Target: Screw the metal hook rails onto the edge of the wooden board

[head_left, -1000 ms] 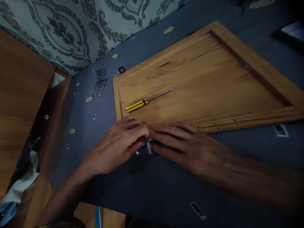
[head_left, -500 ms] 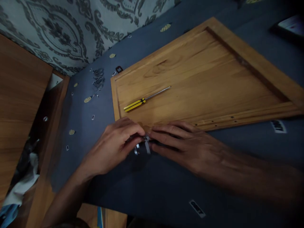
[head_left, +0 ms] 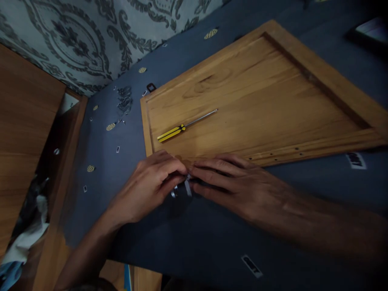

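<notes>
A wooden cabinet door lies on the dark cloth, its near edge under both hands. At that edge is a small shiny metal hinge, partly covered by fingers. My left hand is closed in a pinch beside the hinge, thumb and forefinger together; whatever lies between the tips is hidden. From the right, my right hand reaches in with long, nearly straight fingers, its tips and thumb against the hinge and the door edge. A yellow-and-black screwdriver rests on the door panel, above my left hand.
Several metal hinges lie in a pile at the left, with small screws near them. A phone-like device sits at the far right. Patterned fabric borders the back; wooden furniture stands left.
Both hands stay at the hinge. My left thumb and forefinger have shifted very slightly to the right over it; the view has moved a little. The screwdriver lies still.
</notes>
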Available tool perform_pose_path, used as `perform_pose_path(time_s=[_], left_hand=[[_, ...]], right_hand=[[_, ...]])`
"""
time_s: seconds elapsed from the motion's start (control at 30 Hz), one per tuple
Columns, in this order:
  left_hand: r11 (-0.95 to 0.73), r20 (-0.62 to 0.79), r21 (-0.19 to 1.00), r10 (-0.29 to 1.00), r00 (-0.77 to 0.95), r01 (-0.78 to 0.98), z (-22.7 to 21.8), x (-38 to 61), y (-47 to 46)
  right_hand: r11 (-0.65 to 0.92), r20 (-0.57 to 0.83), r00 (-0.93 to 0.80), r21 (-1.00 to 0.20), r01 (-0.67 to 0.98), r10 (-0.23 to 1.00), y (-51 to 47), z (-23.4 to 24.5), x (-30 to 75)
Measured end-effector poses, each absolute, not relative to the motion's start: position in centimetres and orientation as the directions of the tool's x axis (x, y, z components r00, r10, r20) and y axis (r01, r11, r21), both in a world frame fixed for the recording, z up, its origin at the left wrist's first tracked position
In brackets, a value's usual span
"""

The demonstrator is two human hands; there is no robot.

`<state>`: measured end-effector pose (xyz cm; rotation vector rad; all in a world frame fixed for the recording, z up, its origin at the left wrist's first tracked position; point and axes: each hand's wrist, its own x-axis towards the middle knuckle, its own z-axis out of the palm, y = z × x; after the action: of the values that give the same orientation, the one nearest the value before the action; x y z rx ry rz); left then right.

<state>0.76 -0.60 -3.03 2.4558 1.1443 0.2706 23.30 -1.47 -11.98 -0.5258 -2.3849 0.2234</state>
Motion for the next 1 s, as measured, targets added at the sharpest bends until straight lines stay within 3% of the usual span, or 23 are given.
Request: perform_pose_path(time_s=[0.57, 1.0], left_hand=[[-0.595, -0.016, 0.403, 0.755, 0.655, 0.695, -3.1, 0.8, -0.7], [-0.549, 0.065, 0.453, 0.806, 0.588, 0.702, -2.9, -0.1, -2.2]], right_hand=[[0.901, 0.575, -0.694, -0.303, 0.312, 0.433, -1.5, -12.2, 23.4], [0.914, 0.586, -0.703, -0.278, 0.295, 0.404, -1.2, -12.6, 23.5]])
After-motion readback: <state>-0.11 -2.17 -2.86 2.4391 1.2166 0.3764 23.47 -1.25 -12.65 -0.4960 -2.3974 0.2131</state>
